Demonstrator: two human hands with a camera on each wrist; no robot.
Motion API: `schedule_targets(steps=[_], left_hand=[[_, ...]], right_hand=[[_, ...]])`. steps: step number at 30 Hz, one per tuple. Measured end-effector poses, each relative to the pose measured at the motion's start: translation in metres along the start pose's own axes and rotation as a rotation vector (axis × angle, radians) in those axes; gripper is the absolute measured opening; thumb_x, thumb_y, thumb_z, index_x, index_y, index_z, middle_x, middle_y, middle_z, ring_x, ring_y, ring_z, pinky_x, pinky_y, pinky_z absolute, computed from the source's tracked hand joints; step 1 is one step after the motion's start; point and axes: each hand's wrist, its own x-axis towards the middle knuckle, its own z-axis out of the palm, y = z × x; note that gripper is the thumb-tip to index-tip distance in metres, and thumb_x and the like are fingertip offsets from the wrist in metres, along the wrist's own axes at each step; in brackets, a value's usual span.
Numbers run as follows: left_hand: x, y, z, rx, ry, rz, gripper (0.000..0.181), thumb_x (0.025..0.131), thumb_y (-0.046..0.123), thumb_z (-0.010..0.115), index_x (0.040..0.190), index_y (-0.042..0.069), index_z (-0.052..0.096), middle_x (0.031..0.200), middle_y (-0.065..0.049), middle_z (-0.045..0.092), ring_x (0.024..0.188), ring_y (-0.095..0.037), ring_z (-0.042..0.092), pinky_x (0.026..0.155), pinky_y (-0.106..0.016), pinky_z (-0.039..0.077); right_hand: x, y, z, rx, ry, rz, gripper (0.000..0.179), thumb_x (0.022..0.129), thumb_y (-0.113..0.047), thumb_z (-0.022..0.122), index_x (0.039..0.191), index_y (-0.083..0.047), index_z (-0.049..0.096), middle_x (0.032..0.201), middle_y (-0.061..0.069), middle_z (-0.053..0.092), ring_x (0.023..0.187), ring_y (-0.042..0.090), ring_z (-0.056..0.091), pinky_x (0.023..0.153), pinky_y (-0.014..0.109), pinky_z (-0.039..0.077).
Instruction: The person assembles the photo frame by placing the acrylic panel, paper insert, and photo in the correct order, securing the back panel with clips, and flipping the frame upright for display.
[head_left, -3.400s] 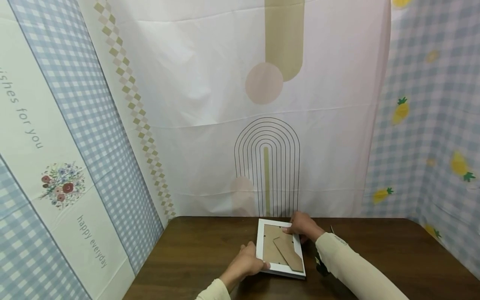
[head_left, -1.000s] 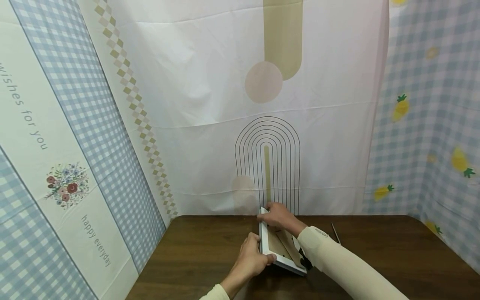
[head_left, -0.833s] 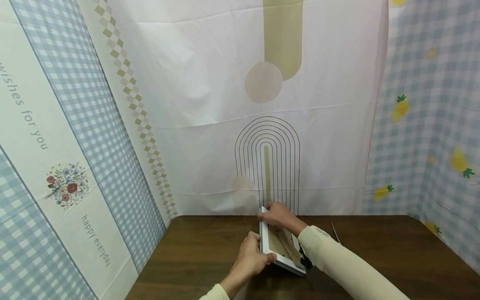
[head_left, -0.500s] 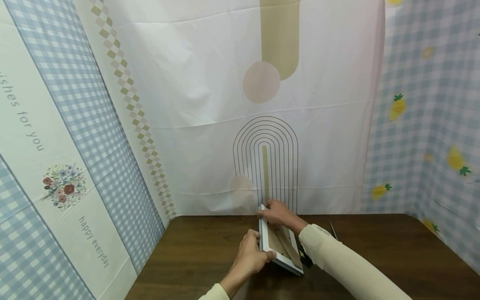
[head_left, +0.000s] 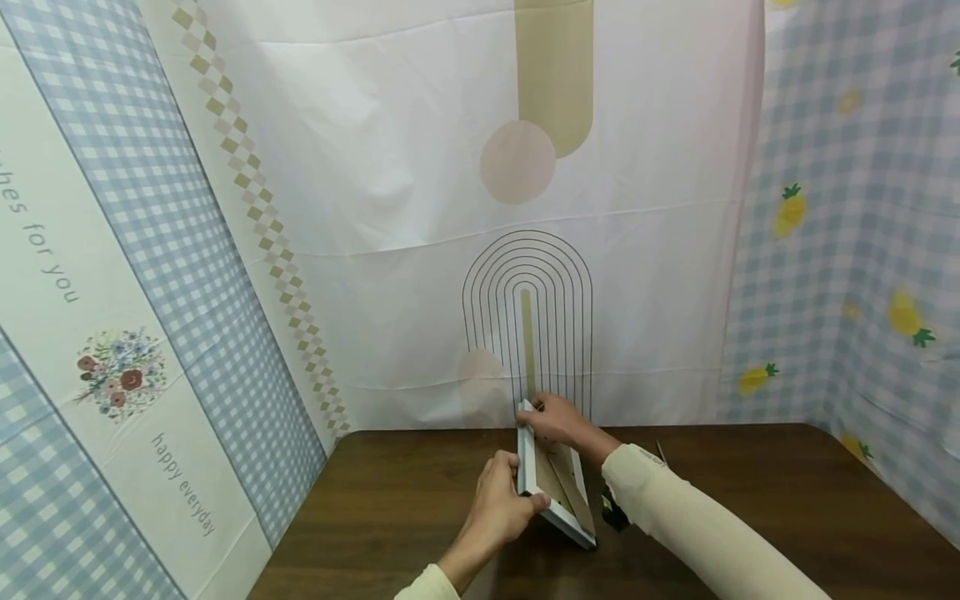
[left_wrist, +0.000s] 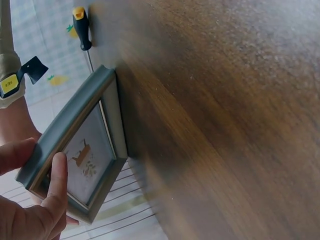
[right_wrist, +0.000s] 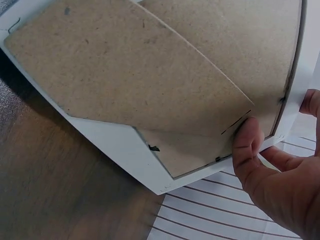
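Note:
A white-edged picture frame (head_left: 528,467) is tilted up on its right long edge over the table, its brown backboard (right_wrist: 125,65) and folded stand flap facing right. My left hand (head_left: 498,504) grips the near part of its raised left edge, thumb over the rim. At the far end, my right hand (head_left: 558,419) holds the frame, with the thumb (right_wrist: 247,137) pressed on the backboard in the right wrist view. The left wrist view shows the front, a pale picture (left_wrist: 90,157) with a small brown motif inside the grey-blue moulding.
A screwdriver (left_wrist: 82,30) with a black and yellow handle lies beyond the frame; its thin shaft (head_left: 661,452) shows past the right sleeve. A black strap device (head_left: 615,510) hangs at the right wrist. The brown wooden table (head_left: 405,500) meets a patterned cloth backdrop (head_left: 405,333).
The frame, lower with its back upward at first, has been tipped up by its left edge. My right hand moved from its right side to its far left corner; the tilt grew slightly steeper lately.

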Motion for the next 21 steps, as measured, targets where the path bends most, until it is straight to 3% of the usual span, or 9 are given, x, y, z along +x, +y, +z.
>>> schedule_targets(steps=[6, 15, 21], left_hand=[[-0.001, 0.003, 0.001, 0.013, 0.008, 0.025, 0.054, 0.082, 0.011, 0.097, 0.126, 0.005, 0.066, 0.111, -0.004, 0.063, 0.106, -0.02, 0.06, 0.09, -0.033, 0.055], [0.0, 0.008, 0.002, -0.01, 0.001, 0.061, 0.054, 0.087, 0.009, 0.096, 0.131, 0.001, 0.065, 0.113, -0.006, 0.062, 0.102, -0.017, 0.056, 0.086, -0.03, 0.053], [0.001, 0.011, 0.003, -0.008, 0.001, 0.072, 0.056, 0.088, 0.009, 0.095, 0.134, 0.0, 0.065, 0.115, -0.006, 0.061, 0.102, -0.017, 0.056, 0.086, -0.03, 0.053]], right_hand=[[0.0, 0.001, -0.003, 0.056, -0.004, -0.002, 0.044, 0.099, -0.038, 0.073, 0.125, -0.004, 0.065, 0.131, 0.02, 0.072, 0.074, 0.019, 0.062, 0.06, 0.031, 0.058], [-0.001, 0.001, -0.007, 0.095, 0.02, -0.006, 0.038, 0.1, -0.035, 0.071, 0.123, -0.004, 0.068, 0.106, 0.012, 0.071, 0.079, 0.021, 0.063, 0.064, 0.034, 0.063], [-0.004, 0.0, -0.011, 0.114, 0.019, -0.021, 0.041, 0.102, -0.036, 0.071, 0.126, -0.002, 0.068, 0.116, 0.015, 0.073, 0.086, 0.023, 0.067, 0.069, 0.038, 0.068]])
